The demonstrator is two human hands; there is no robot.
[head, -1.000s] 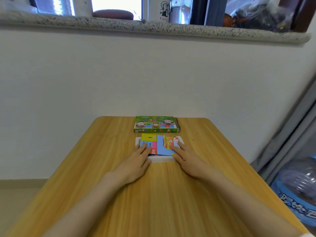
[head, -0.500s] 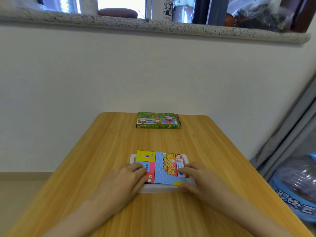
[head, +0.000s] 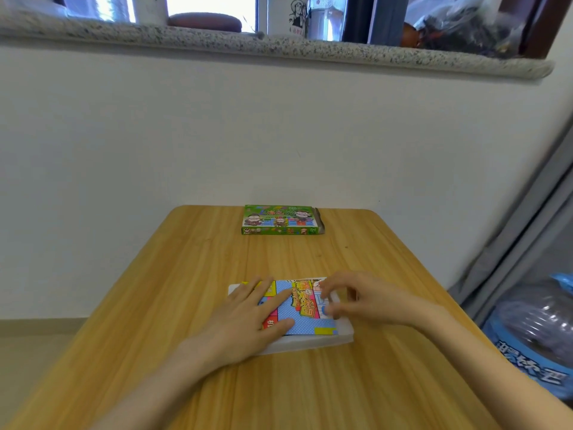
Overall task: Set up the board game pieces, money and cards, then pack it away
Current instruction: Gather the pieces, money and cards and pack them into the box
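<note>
A white tray [head: 313,343] lies in the middle of the wooden table [head: 186,274]. On top of it rests the folded game board [head: 305,308], blue with yellow and red print. My left hand [head: 245,318] lies flat on the board's left half, fingers spread. My right hand [head: 356,297] is at the board's right edge with curled fingers pinching that edge. The green game box [head: 280,219] stands apart at the far edge of the table, by the wall.
A white wall rises behind the table under a speckled stone sill [head: 279,46] with jars and bags. A large blue water bottle [head: 536,333] stands on the floor at the right, beside a grey curtain [head: 511,243].
Both hands slid the tray with the board away from the green box toward me. My right hand has since lifted off the board's surface and curled at its right edge.
</note>
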